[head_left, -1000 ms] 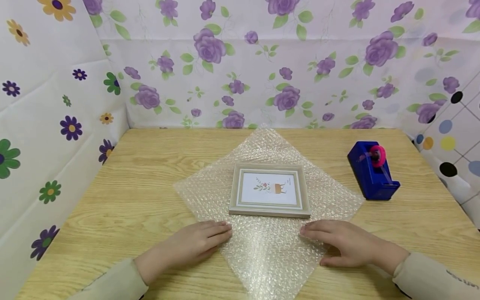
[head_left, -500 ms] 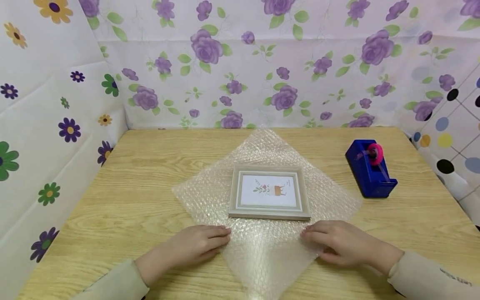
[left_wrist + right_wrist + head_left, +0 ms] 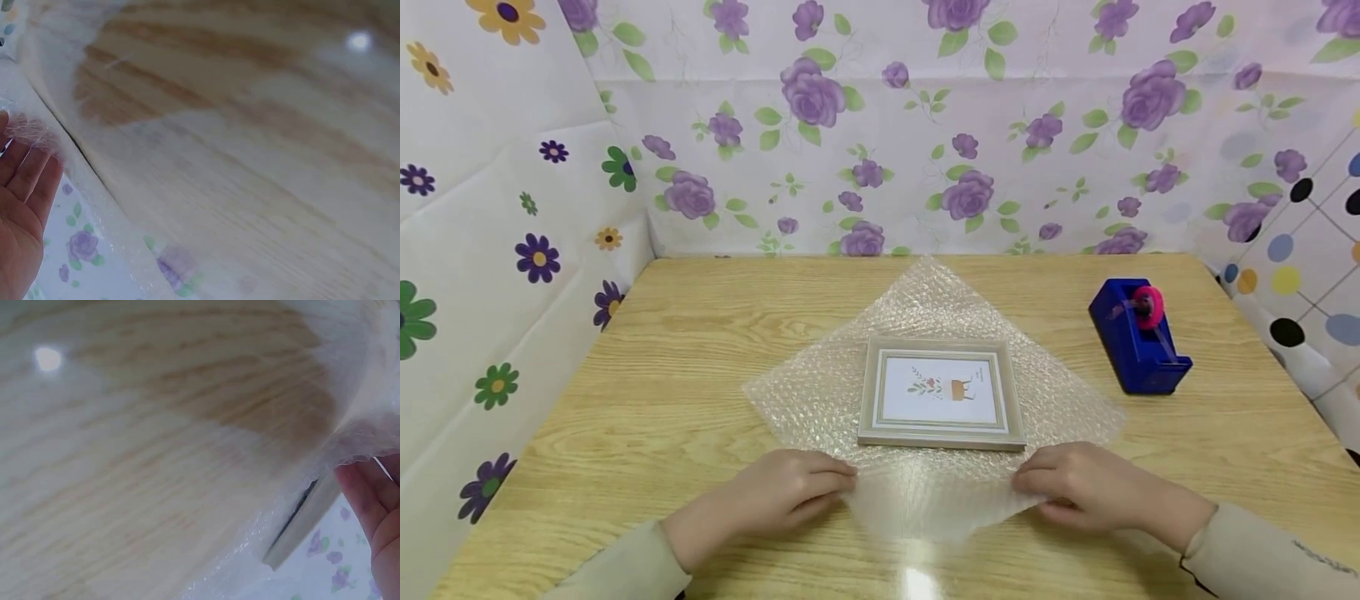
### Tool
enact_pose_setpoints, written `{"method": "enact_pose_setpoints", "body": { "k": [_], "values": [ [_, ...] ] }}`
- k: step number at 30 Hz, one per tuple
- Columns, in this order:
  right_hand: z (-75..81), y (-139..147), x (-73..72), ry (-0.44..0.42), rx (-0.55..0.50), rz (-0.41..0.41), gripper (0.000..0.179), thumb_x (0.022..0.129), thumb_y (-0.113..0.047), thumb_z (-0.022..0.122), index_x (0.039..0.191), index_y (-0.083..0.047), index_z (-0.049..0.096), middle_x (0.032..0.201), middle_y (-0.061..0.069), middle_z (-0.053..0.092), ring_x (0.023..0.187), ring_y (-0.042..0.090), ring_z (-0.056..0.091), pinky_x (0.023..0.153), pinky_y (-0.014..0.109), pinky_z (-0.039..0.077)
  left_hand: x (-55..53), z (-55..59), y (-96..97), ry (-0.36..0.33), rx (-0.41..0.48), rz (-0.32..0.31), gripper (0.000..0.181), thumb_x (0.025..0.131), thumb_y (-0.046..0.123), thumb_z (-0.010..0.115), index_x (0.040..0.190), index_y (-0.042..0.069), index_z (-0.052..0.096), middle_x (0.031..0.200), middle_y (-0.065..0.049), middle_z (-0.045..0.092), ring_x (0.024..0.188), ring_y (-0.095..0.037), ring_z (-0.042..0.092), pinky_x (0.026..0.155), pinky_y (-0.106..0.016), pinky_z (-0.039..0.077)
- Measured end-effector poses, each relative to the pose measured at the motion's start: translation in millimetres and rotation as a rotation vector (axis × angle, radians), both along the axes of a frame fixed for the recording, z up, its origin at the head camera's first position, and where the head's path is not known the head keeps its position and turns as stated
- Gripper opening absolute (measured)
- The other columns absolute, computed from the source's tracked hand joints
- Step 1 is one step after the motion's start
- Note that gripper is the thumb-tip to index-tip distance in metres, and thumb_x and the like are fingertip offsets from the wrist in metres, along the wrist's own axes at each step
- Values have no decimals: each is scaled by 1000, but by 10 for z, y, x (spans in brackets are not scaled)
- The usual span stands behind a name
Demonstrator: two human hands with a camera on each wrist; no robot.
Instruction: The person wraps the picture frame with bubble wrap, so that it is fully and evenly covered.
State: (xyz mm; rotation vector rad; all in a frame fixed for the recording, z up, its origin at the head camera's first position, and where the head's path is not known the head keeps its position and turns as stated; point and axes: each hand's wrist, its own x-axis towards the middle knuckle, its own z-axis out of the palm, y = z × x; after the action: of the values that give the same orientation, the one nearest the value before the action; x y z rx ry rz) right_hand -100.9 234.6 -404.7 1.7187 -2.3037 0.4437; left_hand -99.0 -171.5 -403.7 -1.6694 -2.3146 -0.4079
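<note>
Head view: left hand (image 3: 790, 490) and right hand (image 3: 1078, 487) pinch bubble wrap (image 3: 925, 308), lifted nearside of picture frame (image 3: 942, 392), not yet covering it.

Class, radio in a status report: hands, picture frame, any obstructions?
Left hand and right hand holding bubble wrap, near end raised. Picture frame face up on wrap, uncovered. Tape dispenser off right, not blocking.

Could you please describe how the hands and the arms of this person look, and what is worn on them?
The left hand and right hand are bare, with no gloves visible. The left sleeve and right sleeve are pale beige and plain-edged. Dark lettering marks the right one, too blurred to read. A dark strip shows under its cuff; I cannot tell what it is.
</note>
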Motion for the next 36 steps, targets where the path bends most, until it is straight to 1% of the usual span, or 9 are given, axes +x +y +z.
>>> {"method": "enact_pose_setpoints", "body": {
  "k": [4, 7, 12, 15, 18, 21, 26, 29, 36],
  "values": [
    [45, -4, -26, -42, -78, -2, 21, 98, -25, 51, 99, -15, 69, 92, -7, 67, 82, 4, 62, 70, 18, 51, -19, 34, -3, -31, 57, 19, 24, 100, 19, 49, 104, 9, 70, 104, -1, 71, 96, -13, 67, 84, -25, 55],
    [89, -17, -53, -71, -121, -19, 20, 98, -25, 52, 95, -17, 70, 89, -10, 65, 79, 0, 60, 68, 16, 50, -37, 63, 6, -49, 111, 38, 23, 99, 18, 49, 102, 9, 70, 101, -1, 71, 92, -13, 68, 82, -25, 55],
    [167, -33, -104, -140, -161, -45, 6, 89, -16, 66, 84, -18, 67, 82, -14, 60, 72, -5, 52, 63, 10, 45, -54, 91, 15, -117, 145, 114, 18, 96, 16, 55, 100, 8, 71, 98, 0, 72, 90, -13, 68, 80, -26, 56],
    [211, -28, -136, -206, -164, -77, 17, 80, -6, 73, 78, -19, 62, 79, -18, 55, 70, -7, 46, 63, 7, 42, -69, 92, 25, -146, 157, 158, 14, 93, 12, 59, 99, 8, 71, 96, 0, 71, 90, -13, 67, 80, -26, 56],
    [234, -14, -174, -245, -180, -100, 21, 77, -3, 75, 76, -20, 62, 79, -19, 54, 71, -8, 46, 64, 7, 41, -87, 91, 44, -180, 189, 197, 12, 91, 10, 60, 96, 7, 70, 94, 0, 71, 88, -13, 67, 79, -25, 56],
    [229, -4, -219, -263, -235, -100, 23, 76, -2, 75, 76, -20, 61, 76, -16, 55, 69, -5, 46, 60, 10, 40, -102, 110, 72, -269, 216, 256, 11, 92, 9, 59, 94, 6, 70, 90, -1, 70, 81, -10, 64, 74, -23, 55],
    [209, -2, -286, -312, -315, -123, 26, 74, 3, 75, 78, -19, 62, 73, -12, 57, 67, -4, 45, 55, 15, 40, -147, 163, 130, -560, 250, 396, 16, 95, 12, 56, 99, 3, 69, 88, -3, 69, 75, -7, 59, 67, -21, 54],
    [218, -16, -310, -351, -345, -178, 26, 72, 6, 75, 82, -16, 66, 73, -10, 62, 67, -4, 48, 52, 14, 41, -189, 163, 157, -688, 296, 454, 19, 96, 15, 55, 100, 2, 69, 90, -6, 69, 77, -12, 62, 69, -22, 55],
    [236, -57, -338, -471, -334, -416, 16, 80, -1, 72, 83, -16, 67, 74, -12, 63, 73, -3, 56, 59, 19, 49, -260, 172, 220, -780, 356, 555, 18, 96, 16, 57, 95, 3, 69, 85, -5, 69, 76, -15, 62, 67, -22, 54]
  ]
}}
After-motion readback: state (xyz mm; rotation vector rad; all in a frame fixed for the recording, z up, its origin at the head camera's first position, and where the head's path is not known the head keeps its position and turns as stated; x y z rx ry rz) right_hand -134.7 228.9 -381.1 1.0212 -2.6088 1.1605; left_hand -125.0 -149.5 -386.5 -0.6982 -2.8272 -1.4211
